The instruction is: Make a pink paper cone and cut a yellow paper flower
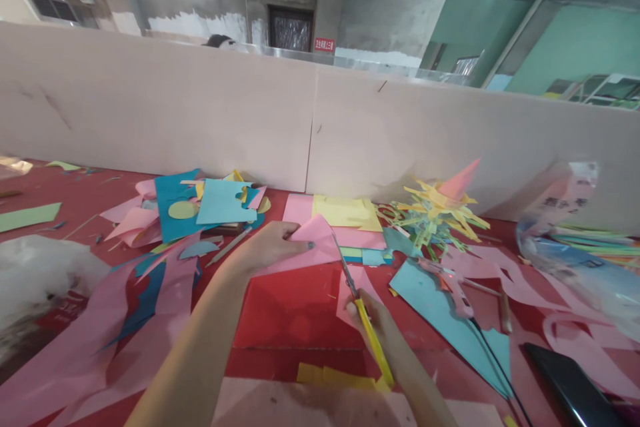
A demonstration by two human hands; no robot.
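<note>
My left hand [273, 247] is closed on the edge of a sheet of pink paper [320, 240], held up over a red box [295, 310]. Yellow-handled scissors [370, 337] are gripped in my right hand [373, 317], their blades pointing away from me and meeting the pink sheet's right edge. Another pink piece [357, 280] lies under the scissors, on the right of the box. Behind the sheet sits a stack of yellow paper [350, 213] and pink paper.
A pink glue gun [457, 290] rests on blue paper [420, 300] to the right, near a black phone [575, 380]. A paper figure with a pink cone [460, 180] stands by the white partition [425, 127]. Paper scraps [225, 203] and a plastic bag [45, 280] lie left.
</note>
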